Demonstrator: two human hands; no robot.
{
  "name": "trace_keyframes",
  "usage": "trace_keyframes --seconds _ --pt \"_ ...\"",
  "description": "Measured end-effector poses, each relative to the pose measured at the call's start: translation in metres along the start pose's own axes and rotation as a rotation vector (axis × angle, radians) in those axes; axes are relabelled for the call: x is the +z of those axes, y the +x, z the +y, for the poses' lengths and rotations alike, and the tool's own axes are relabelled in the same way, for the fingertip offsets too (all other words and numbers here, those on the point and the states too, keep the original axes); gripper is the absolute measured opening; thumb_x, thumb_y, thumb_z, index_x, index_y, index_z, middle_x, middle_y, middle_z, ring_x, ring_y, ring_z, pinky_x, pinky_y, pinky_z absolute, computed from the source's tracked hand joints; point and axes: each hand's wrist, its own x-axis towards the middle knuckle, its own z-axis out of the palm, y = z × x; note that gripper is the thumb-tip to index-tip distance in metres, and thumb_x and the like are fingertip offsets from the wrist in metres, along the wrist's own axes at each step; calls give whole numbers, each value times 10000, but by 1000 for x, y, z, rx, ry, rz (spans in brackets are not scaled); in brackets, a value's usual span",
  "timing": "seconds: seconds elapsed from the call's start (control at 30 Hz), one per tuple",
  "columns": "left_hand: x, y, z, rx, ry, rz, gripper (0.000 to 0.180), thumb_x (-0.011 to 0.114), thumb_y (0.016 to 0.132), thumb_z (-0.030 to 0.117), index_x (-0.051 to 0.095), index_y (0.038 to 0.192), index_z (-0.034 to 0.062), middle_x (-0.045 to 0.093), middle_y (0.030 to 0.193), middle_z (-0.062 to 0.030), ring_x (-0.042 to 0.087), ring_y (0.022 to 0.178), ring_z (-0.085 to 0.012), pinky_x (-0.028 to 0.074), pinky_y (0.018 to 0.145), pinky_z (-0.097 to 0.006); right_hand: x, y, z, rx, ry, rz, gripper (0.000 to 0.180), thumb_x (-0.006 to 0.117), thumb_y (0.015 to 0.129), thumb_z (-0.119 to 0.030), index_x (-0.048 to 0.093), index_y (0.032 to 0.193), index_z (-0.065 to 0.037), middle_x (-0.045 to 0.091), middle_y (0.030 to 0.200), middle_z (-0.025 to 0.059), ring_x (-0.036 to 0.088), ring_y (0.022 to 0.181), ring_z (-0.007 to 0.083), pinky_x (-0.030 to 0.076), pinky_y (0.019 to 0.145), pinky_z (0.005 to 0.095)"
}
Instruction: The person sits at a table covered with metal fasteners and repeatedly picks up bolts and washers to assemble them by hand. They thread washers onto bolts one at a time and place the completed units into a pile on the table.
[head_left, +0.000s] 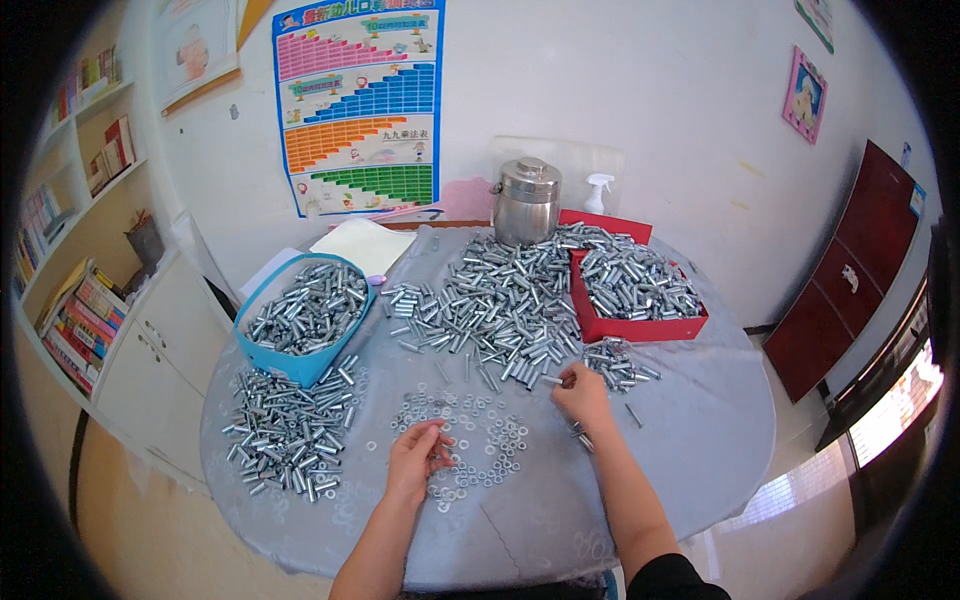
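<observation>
Working low over the grey-covered bench (555, 540), nearest me the small washers (503, 462), scattered and mostly flat. Judgement on method: take one washer at a time by its rim, fingertips only; grip each tube near one end so the other stays clear; bring both together low over the bench, since a dropped tube may well roll.

Left hand (412, 462): over the left of the washers, fingers curled, thumb close to forefinger; cannot tell whether a washer sits between them. Right hand (583, 395): reaching farther out, thumb and forefinger pinching a metal tube (551, 380), free end pointing left. One stray tube (634, 415) lies right of my forearm.

Farther: a loose pile (290, 430) of tubes on my left, the blue basket (268, 362) full of them just behind. Then the central heap (505, 300), and the red box (650, 330) on the right, heaped too. Far side: steel pot (527, 210), white spray bottle (597, 195).
</observation>
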Motion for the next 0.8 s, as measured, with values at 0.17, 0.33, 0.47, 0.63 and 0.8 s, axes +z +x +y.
trace_keyframes --seconds 0.17,0.33,0.47,0.63,0.8 --pt "5 0 -3 62 80 -54 217 524 877 144 553 1048 13 604 815 -89 578 655 -138 535 573 -294 -8 -16 -43 -54 211 -91 218 653 662 -76 576 843 18 619 719 100 592 641 157 481 621 276" --pt "9 0 -10 66 86 -109 204 550 854 82 549 1045 10 617 840 -100 582 655 -127 528 583 -273 10 -28 -50 -74 233 -288 198 663 712 -96 595 863 13 617 717 84 594 653 145 475 614 262" --pt "4 2 -15 160 224 -83 238 595 816 57 559 1050 31 614 860 -74 570 690 -115 513 590 -254 -1 -24 -52 -53 236 -393 220 687 720 -121 610 887 1 621 740 64 581 682 124 464 623 246" --pt "19 -5 -16 550 581 -7 325 658 751 53 592 1068 73 608 885 -60 552 812 -130 487 655 -239 8 -40 -71 -184 367 -672 230 691 729 -130 625 920 -19 621 777 45 564 711 100 458 648 239" --pt "16 -7 -14 517 698 -43 253 650 757 53 630 1009 61 610 883 -76 559 794 -141 475 671 -236 17 -49 -72 -230 415 -723 213 673 749 -129 628 931 -28 623 782 52 569 724 113 458 669 242"
